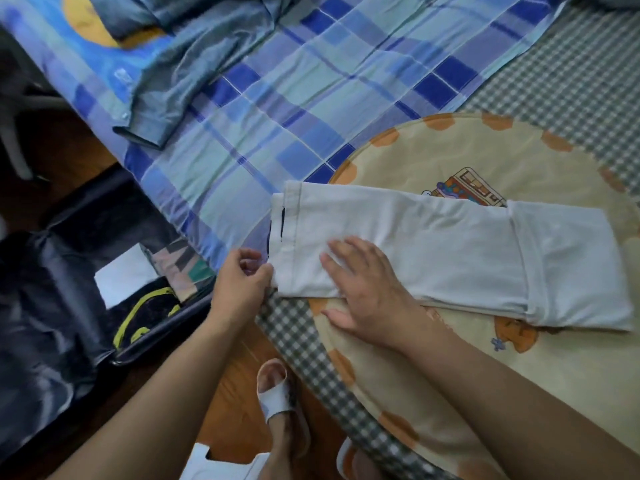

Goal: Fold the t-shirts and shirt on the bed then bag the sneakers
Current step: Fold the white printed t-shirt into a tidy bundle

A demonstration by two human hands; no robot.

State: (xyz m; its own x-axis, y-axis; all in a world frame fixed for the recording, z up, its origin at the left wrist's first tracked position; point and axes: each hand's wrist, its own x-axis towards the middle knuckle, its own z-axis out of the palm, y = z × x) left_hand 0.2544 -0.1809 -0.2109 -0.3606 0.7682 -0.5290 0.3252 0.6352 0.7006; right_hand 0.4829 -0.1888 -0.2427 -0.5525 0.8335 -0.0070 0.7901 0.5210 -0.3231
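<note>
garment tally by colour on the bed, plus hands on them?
White t-shirt, folded into a long strip: 1
Blue-grey shirt, unfolded: 1
Hands on the t-shirt: 2 (left hand pinches its end, right hand presses flat on it)
Total garments: 2

Grey shirt (180, 60) cut off by top edge; suitcase contents (145, 299) blurry.
</note>
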